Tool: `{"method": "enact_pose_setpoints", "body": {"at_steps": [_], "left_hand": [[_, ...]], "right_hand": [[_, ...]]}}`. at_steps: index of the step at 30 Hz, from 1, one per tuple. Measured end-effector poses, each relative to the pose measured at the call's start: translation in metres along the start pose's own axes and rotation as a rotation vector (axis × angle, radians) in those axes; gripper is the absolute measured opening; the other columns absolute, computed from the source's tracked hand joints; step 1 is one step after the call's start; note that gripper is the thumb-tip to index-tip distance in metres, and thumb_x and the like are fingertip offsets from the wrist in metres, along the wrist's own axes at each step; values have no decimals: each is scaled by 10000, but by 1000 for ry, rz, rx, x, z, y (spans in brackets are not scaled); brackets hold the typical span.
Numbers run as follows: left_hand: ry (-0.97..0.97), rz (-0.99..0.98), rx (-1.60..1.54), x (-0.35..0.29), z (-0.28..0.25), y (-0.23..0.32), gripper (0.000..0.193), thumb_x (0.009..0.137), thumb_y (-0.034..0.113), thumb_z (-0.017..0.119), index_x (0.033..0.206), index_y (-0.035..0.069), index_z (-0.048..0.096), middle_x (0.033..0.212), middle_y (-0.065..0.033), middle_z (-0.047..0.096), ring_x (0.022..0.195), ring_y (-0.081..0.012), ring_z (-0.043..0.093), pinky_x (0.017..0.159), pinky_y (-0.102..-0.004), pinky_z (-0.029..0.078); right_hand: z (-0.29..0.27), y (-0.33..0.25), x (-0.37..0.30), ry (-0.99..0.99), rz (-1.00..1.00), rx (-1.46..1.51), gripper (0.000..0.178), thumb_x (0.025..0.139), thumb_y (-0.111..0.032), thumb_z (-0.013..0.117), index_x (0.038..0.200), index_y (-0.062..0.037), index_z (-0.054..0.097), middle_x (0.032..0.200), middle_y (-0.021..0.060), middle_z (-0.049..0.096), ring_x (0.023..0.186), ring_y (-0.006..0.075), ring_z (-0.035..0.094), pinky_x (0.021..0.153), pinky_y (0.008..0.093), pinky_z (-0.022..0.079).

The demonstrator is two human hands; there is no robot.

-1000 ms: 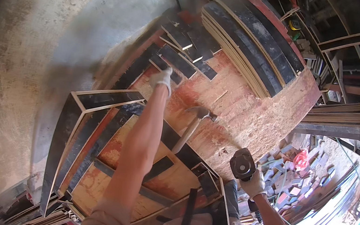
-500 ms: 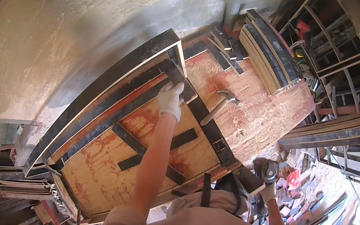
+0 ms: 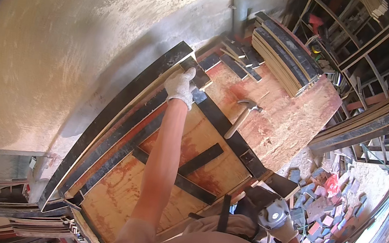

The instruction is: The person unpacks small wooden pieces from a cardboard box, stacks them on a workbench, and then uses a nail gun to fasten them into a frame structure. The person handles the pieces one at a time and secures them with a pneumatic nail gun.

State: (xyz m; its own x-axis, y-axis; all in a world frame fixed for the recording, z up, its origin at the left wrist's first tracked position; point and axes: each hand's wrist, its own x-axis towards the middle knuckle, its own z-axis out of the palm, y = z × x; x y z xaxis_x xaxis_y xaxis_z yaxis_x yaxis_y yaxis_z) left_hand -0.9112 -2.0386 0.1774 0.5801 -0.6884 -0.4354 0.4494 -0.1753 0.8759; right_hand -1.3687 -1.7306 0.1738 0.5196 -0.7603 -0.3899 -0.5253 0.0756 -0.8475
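In a whitish work glove, my left hand is closed on a short dark board at the far corner of a curved wooden frame. The fingers' far side is hidden. My gloved right hand grips a nail gun, whose round grey cap faces up, beside the frame's near right corner. Its handle is partly hidden by the hand. A claw hammer lies on the frame's right edge and the red-stained board beyond. Crossed dark strips lie inside the frame.
Stacked curved boards and short dark offcuts lie at the far end of the dusty worktop. A plastered wall rises along the left. Wood scraps cover the floor at right, near a rack of long curved pieces.
My left hand has shifted slightly up and left with the short board toward the curved side's end. The nail gun has come down and left, its cap turned upward.
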Motion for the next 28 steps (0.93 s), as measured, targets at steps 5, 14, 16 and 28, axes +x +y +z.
{"method": "enact_pose_setpoints", "body": {"at_steps": [5,14,16,28], "left_hand": [[83,-24,-7,-7,-13,17,184,893,74,794,1058,72,712,993,-63,731,875,-196,688,836,-377,529],[70,-21,-6,-5,-2,13,196,927,75,758,1117,80,711,987,-29,720,883,-162,676,837,-356,520],[76,-13,41,-15,5,20,196,933,74,753,1123,92,707,972,-10,705,859,-138,658,842,-343,509],[85,39,124,-10,-5,12,347,981,120,715,1312,40,650,1091,-26,697,998,-156,651,1000,-373,462]], "right_hand": [[-1,-53,90,-1,-356,-306,391,955,-308,689,1286,-115,608,1254,68,686,1159,237,660,1058,392,498],[39,-93,315,-172,343,1411,257,908,-182,690,698,-103,564,609,32,499,554,178,522,554,363,467],[61,-89,348,-247,183,1536,212,936,-217,574,789,-65,578,595,-8,382,520,161,412,543,344,418],[111,-102,467,-660,-315,1996,318,879,-294,654,1004,-2,641,545,-36,405,455,130,397,483,334,382]]}}
